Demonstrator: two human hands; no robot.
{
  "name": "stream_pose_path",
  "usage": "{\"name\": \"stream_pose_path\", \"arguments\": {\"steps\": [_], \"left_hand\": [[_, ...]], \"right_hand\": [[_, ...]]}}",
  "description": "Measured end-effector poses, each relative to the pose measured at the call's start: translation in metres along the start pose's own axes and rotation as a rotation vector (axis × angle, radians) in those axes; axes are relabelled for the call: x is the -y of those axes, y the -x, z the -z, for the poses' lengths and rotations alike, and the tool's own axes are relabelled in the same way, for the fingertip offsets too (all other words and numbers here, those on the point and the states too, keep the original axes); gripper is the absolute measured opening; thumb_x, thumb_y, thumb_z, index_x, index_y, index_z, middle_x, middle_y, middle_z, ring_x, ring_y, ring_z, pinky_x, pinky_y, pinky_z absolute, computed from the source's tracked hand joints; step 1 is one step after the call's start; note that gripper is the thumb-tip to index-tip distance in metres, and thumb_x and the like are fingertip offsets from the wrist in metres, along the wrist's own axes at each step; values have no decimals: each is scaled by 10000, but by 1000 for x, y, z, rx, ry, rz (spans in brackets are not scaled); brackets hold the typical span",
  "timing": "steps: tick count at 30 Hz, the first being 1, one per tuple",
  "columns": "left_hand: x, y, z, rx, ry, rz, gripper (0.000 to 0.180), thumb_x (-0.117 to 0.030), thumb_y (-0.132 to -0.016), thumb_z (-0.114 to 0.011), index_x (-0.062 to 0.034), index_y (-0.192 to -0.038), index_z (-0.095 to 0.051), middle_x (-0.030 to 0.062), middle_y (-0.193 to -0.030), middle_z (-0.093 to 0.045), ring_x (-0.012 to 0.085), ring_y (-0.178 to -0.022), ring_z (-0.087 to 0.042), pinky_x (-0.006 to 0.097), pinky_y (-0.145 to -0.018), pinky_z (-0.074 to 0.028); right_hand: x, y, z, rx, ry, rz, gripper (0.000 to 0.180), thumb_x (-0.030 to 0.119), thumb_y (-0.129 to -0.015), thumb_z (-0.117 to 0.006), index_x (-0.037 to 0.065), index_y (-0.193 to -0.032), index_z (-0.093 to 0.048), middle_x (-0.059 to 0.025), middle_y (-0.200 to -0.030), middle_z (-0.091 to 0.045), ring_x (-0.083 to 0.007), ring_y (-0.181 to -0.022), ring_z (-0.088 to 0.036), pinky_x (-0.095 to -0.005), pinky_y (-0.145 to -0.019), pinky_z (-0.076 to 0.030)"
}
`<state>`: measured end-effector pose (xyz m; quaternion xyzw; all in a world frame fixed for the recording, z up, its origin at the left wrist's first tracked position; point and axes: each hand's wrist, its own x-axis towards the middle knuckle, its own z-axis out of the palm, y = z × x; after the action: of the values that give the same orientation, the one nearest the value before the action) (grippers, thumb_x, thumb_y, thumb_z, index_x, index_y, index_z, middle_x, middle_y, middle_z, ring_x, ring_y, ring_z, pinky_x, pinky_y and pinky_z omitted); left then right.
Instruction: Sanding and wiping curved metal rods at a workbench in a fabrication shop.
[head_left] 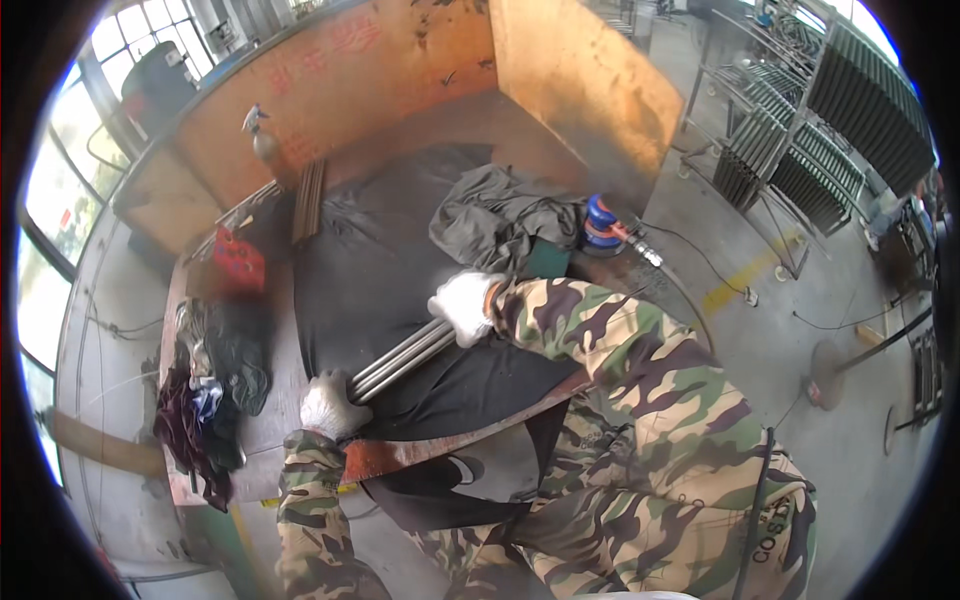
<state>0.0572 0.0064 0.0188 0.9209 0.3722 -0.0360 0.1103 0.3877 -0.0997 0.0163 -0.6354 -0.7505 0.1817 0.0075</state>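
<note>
A bundle of thin grey metal rods point(402, 357) lies slantwise on the dark cloth-covered workbench point(360, 270), held at both ends. The left hand point(330, 405), in a white knit glove, is closed around the near end close to the bench's rusty front edge point(400, 455); the right hand point(465, 303), gloved the same, is clamped over the far end. The bundle seems to hold several loose rods — how many cannot be told. With only 2 grips, a rod could likely slide out of the middle and drop over the front edge. The slack dark cloth might drag or bunch under the rods if they are pushed along. Near the right hand, a crumpled grey garment point(500, 220) and a blue-and-orange power tool point(600, 225) with its cable could snag a swinging end — worth watching.
</note>
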Motion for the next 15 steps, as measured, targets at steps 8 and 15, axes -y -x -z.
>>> {"name": "stream_pose_path", "arguments": {"steps": [8,15], "left_hand": [[-16,-7,-8,40,-64,132,373,-216,-700,-770,-75,-1046,-776,215,-1106,-746,413,-1046,-731,510,-921,-595],[-10,24,-21,-78,21,86,330,-187,-725,-752,-67,-1032,-768,222,-1023,-741,430,-1003,-726,538,-911,-578]], "right_hand": [[5,5,-9,-73,70,-34,303,150,-749,-730,68,-1035,-787,-167,-962,-795,-358,-944,-782,-466,-823,-613],[43,4,4,-148,184,89,182,159,-778,-738,77,-932,-791,-144,-859,-785,-323,-836,-785,-443,-738,-612]]}}
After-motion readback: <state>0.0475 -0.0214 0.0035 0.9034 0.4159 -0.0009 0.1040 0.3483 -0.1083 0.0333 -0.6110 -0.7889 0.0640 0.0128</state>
